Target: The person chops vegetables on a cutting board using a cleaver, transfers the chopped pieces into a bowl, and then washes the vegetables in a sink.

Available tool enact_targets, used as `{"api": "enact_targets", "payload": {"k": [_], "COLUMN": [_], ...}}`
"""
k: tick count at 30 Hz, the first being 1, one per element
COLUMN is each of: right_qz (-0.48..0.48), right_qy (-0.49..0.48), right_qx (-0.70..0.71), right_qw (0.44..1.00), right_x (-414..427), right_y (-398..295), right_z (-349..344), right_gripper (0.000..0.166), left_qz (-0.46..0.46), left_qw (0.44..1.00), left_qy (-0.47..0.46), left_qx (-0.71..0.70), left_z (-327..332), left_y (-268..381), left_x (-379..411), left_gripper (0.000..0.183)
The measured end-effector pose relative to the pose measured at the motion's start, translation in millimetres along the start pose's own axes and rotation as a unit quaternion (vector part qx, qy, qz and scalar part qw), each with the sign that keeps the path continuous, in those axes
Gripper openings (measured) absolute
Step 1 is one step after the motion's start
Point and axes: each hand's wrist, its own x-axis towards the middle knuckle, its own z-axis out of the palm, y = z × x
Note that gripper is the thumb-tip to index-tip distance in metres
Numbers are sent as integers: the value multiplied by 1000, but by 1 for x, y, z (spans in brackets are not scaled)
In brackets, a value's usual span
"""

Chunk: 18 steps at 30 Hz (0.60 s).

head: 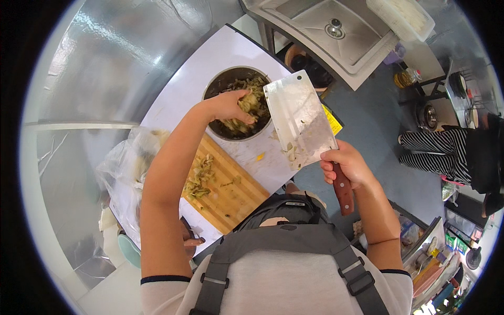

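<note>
My left hand (232, 106) reaches into a round metal pot (236, 70) with its fingers spread around chopped pickled greens (252, 103); whether they grip any is hard to tell. In my right hand (346, 161) is the riveted wooden handle of a wide cleaver (301, 118), its blade raised beside the pot, with bits of greens stuck to it. A bamboo cutting board (236, 197) lies on the white table (204, 55), nearer to me than the pot. A heap of chopped greens (200, 177) rests on the board, partly hidden by my left forearm.
A clear plastic bag (122, 173) with contents stands left of the board. Beyond the table is a steel sink (354, 47) with a plastic container (405, 17) at its edge. An oil bottle (407, 78) is at right. Another person (441, 153) in striped trousers is farther right.
</note>
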Motion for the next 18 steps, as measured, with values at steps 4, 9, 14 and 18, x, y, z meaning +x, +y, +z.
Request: {"api": "enact_targets", "payload": {"k": [4, 9, 14, 18], "right_qz": [3, 12, 10, 3], "right_qy": [1, 7, 15, 21], "right_qx": [1, -10, 4, 7], "right_qw": [1000, 1000, 1000, 1000], "right_x": [1, 6, 12, 12], "right_y": [0, 0, 0, 2], "right_z": [1, 2, -1, 0], "right_gripper": [13, 14, 13, 12], "left_qz": [-38, -89, -181, -165], "left_qw": [997, 987, 957, 955], "left_qy": [7, 27, 30, 128], "left_qx": [-70, 133, 225, 210], "left_z": [-9, 11, 38, 47], "left_y": [-11, -46, -22, -36], "left_x": [8, 45, 60, 69], "left_gripper": [89, 103, 93, 72]}}
